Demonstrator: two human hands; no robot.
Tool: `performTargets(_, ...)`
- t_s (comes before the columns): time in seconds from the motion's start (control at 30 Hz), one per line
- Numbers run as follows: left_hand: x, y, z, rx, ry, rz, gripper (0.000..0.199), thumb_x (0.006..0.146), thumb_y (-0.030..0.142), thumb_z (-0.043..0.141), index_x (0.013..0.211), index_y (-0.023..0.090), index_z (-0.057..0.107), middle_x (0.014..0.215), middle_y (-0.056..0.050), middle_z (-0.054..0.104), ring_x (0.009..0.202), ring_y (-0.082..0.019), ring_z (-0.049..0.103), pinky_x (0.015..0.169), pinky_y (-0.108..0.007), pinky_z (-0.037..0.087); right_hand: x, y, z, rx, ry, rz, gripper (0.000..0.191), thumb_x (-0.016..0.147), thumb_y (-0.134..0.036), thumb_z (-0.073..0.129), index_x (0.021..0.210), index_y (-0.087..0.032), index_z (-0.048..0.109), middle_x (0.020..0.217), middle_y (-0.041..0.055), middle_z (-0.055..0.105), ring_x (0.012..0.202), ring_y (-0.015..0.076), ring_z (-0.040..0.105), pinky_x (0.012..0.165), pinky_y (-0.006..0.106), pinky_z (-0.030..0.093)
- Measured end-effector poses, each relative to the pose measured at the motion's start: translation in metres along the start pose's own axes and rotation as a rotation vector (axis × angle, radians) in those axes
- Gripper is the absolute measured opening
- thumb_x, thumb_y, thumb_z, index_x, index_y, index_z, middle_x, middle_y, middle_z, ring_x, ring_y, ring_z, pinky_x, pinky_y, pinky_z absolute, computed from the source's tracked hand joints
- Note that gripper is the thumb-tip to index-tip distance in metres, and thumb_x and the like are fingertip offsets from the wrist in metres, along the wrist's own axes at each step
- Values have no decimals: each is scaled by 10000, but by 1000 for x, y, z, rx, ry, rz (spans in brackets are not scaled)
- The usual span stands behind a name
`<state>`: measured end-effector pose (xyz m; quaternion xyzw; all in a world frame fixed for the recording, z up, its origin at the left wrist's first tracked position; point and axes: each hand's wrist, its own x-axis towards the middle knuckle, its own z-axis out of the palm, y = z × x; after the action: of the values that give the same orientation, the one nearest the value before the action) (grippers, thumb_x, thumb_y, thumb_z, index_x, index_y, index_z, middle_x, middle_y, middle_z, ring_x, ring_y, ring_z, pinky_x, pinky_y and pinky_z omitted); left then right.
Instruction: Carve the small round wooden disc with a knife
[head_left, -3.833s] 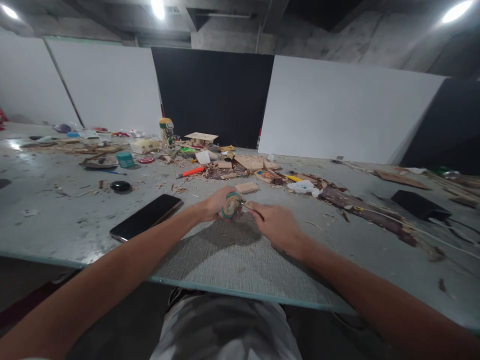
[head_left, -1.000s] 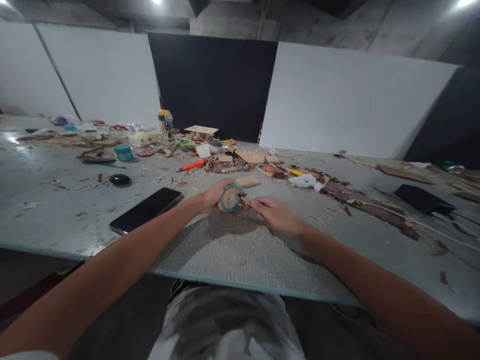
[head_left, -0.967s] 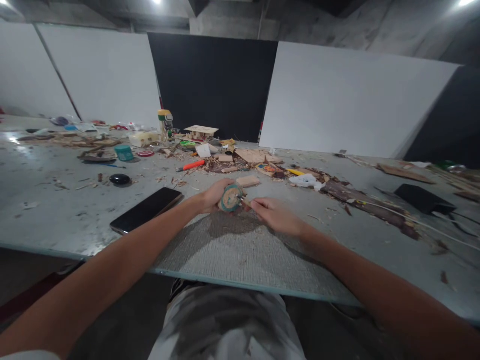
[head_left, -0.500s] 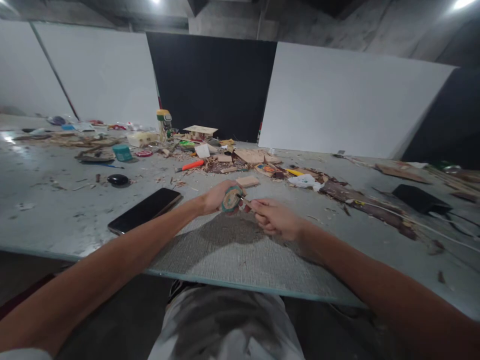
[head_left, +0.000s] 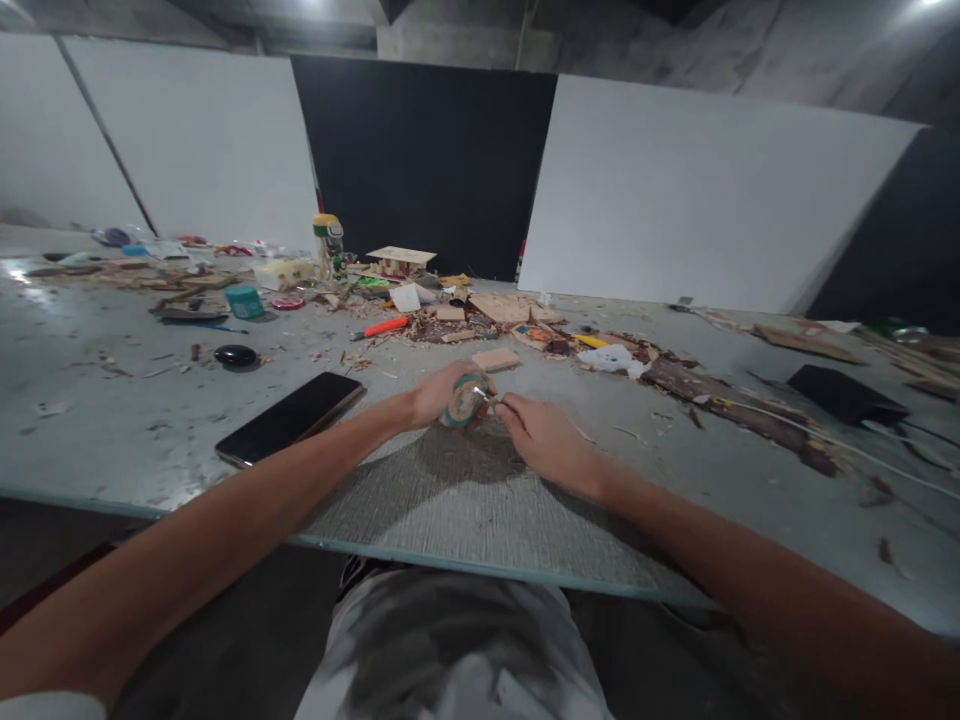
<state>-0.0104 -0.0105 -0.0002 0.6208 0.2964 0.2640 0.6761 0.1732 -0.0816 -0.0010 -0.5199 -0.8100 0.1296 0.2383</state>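
Note:
My left hand [head_left: 436, 394] is closed around a small round teal-rimmed pot [head_left: 460, 400], tilted so that its beige face shows. Whether that beige is a filling or a lining I cannot tell. In my right hand [head_left: 541, 432] a slim tool with a shiny metal end [head_left: 481, 393] is pinched between thumb and fingers. Its metal end lies over the right side of the pot's face. My fingers hide most of the handle, and the tool's exact kind is unclear. Just behind the pot lies a small flat wooden block [head_left: 496, 359].
A phone [head_left: 291, 418] and a black mouse-shaped object [head_left: 235, 356] lie left of my hands. Farther back are a teal jar [head_left: 244, 302], an orange-handled cutter [head_left: 385, 327], wood scraps and shavings. A long bark strip [head_left: 735, 412], a white cable and a black box [head_left: 847, 394] occupy the right.
The tool's metal end has swung up and now shows brighter over the pot. My right hand has turned, its fingers less visible. My left hand keeps its hold, with the pot slightly turned.

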Motion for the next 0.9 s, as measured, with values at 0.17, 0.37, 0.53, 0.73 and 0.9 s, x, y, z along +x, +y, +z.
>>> performTargets(0.17, 1, -1, -1, 31, 13, 5, 332, 813, 419, 416, 889, 143, 582, 629, -55, 612, 475, -146, 542, 396, -222, 369, 3, -4, 0, 601, -422, 296, 441, 982, -542, 151, 755, -245, 385, 517, -82, 214, 389, 110, 163, 373, 231, 216)
performTargets(0.37, 1, -1, -2, 50, -9, -16, 357, 818, 420, 383, 858, 137, 597, 642, -71, 616, 506, -161, 562, 397, -229, 372, 2, -4, -3, 129, -72, 142, 306, 970, -427, 372, 828, -217, 543, 654, 27, 535, 537, 143, 441, 498, 253, 297)
performTargets(0.53, 2, -1, -2, 40, -25, -37, 412, 832, 429, 347, 788, 116, 611, 631, -95, 609, 508, -167, 557, 400, -241, 383, 4, -6, -5, -201, 86, 21, 253, 954, -378, 436, 859, -201, 591, 720, 64, 600, 619, 171, 505, 565, 277, 292)
performTargets(0.73, 2, -1, -1, 37, -10, -38, 411, 828, 402, 320, 779, 120, 614, 646, -96, 627, 481, -154, 541, 382, -229, 379, 11, -3, -8, 716, -483, 266, 397, 986, -521, 220, 765, -241, 395, 513, -95, 213, 394, 103, 132, 366, 216, 195)
performTargets(0.9, 3, -1, -1, 60, -25, -14, 395, 821, 442, 389, 809, 126, 627, 656, -89, 639, 513, -150, 562, 399, -214, 390, 10, -4, -12, 360, -199, 154, 316, 964, -424, 385, 743, -214, 468, 581, -22, 431, 478, 115, 329, 452, 236, 259)
